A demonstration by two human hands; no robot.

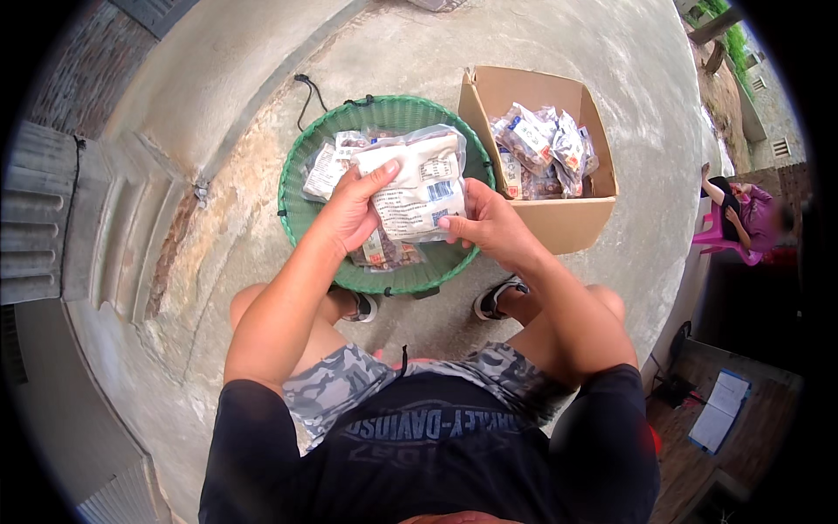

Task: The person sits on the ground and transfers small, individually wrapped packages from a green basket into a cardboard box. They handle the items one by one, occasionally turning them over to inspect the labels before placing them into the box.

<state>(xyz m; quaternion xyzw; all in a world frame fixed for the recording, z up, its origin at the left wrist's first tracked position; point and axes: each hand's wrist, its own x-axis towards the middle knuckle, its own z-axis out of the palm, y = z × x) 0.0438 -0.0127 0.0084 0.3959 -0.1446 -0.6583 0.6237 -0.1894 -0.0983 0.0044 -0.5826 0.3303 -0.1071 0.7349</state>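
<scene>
Between both hands I hold a sealed plastic food packet [412,180], its white printed side with writing and printed codes facing up. My left hand [360,206] grips its left edge, thumb on top. My right hand [481,219] grips the lower right edge, thumb also on top. Beneath the packet is a round green woven plastic basket [291,226] with several similar packets inside, partly hidden by my hands. To the right of the basket stands an open cardboard box [563,226], where several more packets [540,141] are piled.
The basket and box are on a concrete floor [641,98]. A black cord [306,98] lies by the basket's upper left rim. My shoes are near its lower edge. A person [753,216] sits on a pink plastic chair [710,236] at far right. Concrete steps [141,223] are at left.
</scene>
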